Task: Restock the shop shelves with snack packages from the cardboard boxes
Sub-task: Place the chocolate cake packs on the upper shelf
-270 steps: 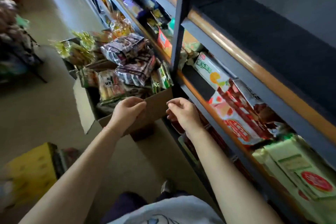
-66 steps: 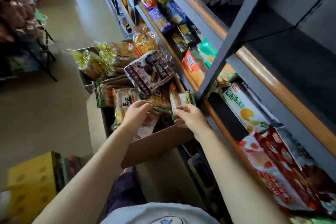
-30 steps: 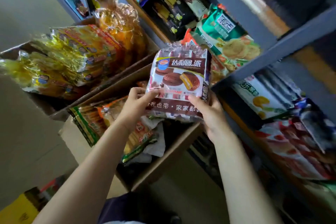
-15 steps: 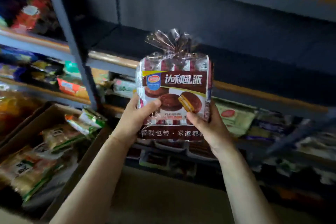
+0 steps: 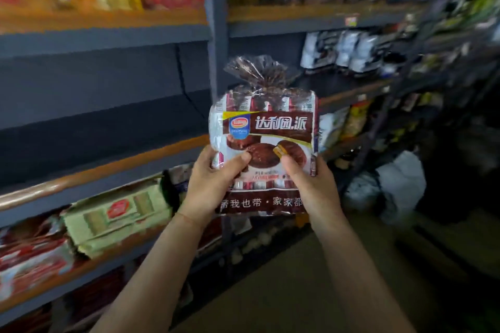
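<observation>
A brown and white bag of chocolate pies [image 5: 266, 127] with a tied clear top is upright in front of the shelving. My left hand [image 5: 213, 184] grips its lower left side, thumb across the front. My right hand [image 5: 311, 186] grips its lower right side the same way. Behind the bag runs a dark shelf [image 5: 102, 113] with an orange front strip, bare on its left stretch. The cardboard boxes are out of view.
A grey upright post [image 5: 215, 35] stands behind the bag. Pale green packs [image 5: 119, 213] and red packs [image 5: 29, 254] lie on the shelf below left. White bags [image 5: 343, 48] sit on the shelf right of the post. A white sack [image 5: 400, 184] rests on the floor at right.
The view has swung right along the shelves, and the boxes have left the frame. Both hands keep the same grip on the pie bag, holding it upright.
</observation>
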Available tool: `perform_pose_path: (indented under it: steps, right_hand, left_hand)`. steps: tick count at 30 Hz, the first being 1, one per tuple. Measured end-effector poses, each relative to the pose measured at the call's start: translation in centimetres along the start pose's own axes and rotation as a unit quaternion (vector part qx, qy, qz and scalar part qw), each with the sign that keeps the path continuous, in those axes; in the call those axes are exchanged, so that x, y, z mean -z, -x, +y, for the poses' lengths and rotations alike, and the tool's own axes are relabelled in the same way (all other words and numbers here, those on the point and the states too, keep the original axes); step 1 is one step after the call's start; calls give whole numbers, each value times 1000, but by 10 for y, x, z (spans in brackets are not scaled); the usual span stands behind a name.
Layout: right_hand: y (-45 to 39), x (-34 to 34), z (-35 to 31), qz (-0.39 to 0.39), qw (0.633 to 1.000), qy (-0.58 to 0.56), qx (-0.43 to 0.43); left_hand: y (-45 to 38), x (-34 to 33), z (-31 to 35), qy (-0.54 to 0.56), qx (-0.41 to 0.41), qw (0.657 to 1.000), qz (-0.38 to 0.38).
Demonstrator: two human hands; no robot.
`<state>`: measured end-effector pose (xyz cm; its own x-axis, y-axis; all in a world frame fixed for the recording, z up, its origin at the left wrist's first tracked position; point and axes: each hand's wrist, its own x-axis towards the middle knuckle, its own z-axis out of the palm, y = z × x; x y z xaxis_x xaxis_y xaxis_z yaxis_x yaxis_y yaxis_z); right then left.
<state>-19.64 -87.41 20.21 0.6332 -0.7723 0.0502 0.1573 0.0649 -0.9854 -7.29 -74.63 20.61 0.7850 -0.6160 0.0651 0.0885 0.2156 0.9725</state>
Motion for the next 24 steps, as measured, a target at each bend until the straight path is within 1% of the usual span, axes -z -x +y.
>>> perform_pose_path:
  steps: [3,5,8,10,13,17,19,22,24]
  right_hand:
    - [-38,45,3,58,998,11,-8]
    - [-69,72,9,80,996,29,-18]
    - [-124,106,13,127,989,60,-51]
    - [-164,122,11,148,985,48,-77]
    - [-218,140,1,130,984,61,-103]
    - [-270,168,-19,74,993,79,-38]
    - [-296,189,-22,52,994,90,-22]
    - [-340,220,-24,49,995,89,-22]
    - [-368,232,-25,54,995,79,-12]
  left_hand:
    - [-37,-52,-18,4,25,999,-32]
    - [-62,-81,-30,10,35,998,-44]
    - [-103,-117,-47,29,62,997,-37]
    - [-133,-136,-53,42,75,996,-23]
    - [-182,-164,-55,57,85,995,6]
    - [-245,-207,-50,78,81,994,10]
    - [-269,-233,-50,78,68,994,19]
    - [-305,-277,-57,73,56,995,43]
    - [-326,-295,-60,66,49,995,61]
